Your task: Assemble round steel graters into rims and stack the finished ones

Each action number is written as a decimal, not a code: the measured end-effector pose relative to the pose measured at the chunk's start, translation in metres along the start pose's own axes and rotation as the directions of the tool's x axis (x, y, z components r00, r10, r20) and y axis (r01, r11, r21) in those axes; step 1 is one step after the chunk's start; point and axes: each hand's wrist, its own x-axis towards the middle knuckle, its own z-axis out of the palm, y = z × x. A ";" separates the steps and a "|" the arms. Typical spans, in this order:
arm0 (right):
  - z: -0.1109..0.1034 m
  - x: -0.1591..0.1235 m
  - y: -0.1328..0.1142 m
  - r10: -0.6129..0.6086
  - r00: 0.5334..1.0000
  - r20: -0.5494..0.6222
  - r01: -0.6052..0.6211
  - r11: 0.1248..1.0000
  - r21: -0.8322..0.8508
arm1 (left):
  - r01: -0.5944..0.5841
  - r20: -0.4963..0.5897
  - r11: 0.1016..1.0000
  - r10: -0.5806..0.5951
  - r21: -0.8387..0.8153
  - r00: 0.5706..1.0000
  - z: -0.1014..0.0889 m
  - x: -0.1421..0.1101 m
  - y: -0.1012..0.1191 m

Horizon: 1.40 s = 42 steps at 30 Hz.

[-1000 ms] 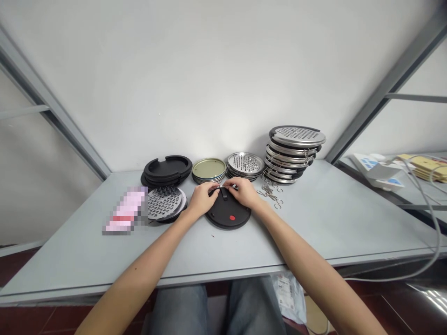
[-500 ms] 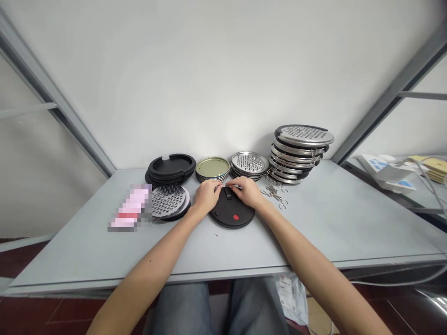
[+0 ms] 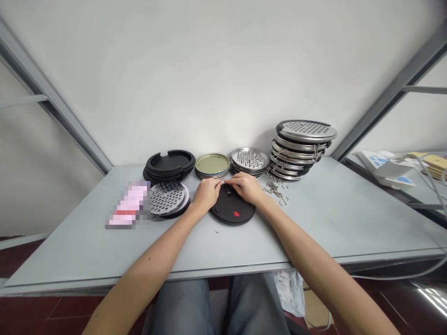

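A round black disc (image 3: 233, 209) with a red oval spot lies on the table in front of me. Its far edge is partly covered by my hands. My left hand (image 3: 208, 191) is closed in a pinch at that edge, and my right hand (image 3: 246, 187) pinches just beside it, their fingertips almost meeting. Between them shows a small shiny metal wire piece (image 3: 223, 182), mostly hidden by the fingers. Several loose wire clips (image 3: 275, 188) lie right of my right hand.
Behind the hands stand stacks of green-topped round plates (image 3: 212, 164) and metal grater discs (image 3: 250, 159). A tall stack of assembled graters (image 3: 301, 151) rises at right. Black rings (image 3: 170, 163) and grey perforated discs (image 3: 168, 199) sit at left, near a pixelated pink item (image 3: 129, 202).
Both hands stay pinched at the disc's far edge, with slight shifts of the fingers. The whole view has tilted a little; the disc and stacks keep their places.
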 end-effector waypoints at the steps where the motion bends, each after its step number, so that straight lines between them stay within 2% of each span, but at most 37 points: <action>1: 0.001 0.000 0.000 0.005 1.000 -0.001 -0.005 1.000 -0.008 | 0.002 0.005 1.000 -0.002 0.003 1.000 0.000 0.000 0.001; 5: 0.003 0.001 0.002 0.023 1.000 0.005 -0.023 0.999 -0.040 | 0.010 0.052 0.999 -0.011 0.033 0.999 -0.005 0.000 0.005; 9: 0.003 0.002 0.001 0.030 0.999 0.022 -0.028 0.997 -0.072 | 0.022 0.113 0.991 -0.037 0.130 0.993 -0.010 -0.001 0.011; 14: -0.001 0.002 -0.004 0.024 0.999 0.041 -0.021 0.997 -0.078 | 0.024 0.120 0.986 -0.045 0.165 0.992 -0.013 -0.003 0.014; 21: 0.000 0.001 -0.003 0.031 0.999 0.018 -0.029 0.998 -0.064 | -0.099 0.112 0.995 0.098 0.005 0.989 -0.018 -0.013 0.007; 30: 0.003 0.000 0.002 -0.040 0.999 -0.032 0.040 0.999 0.004 | -0.200 0.075 0.978 0.204 -0.059 0.976 -0.011 -0.016 0.004; 42: 0.004 0.005 0.002 -0.106 0.994 -0.017 0.107 0.992 0.062 | -0.186 0.039 0.981 0.188 -0.058 0.981 -0.009 -0.014 0.006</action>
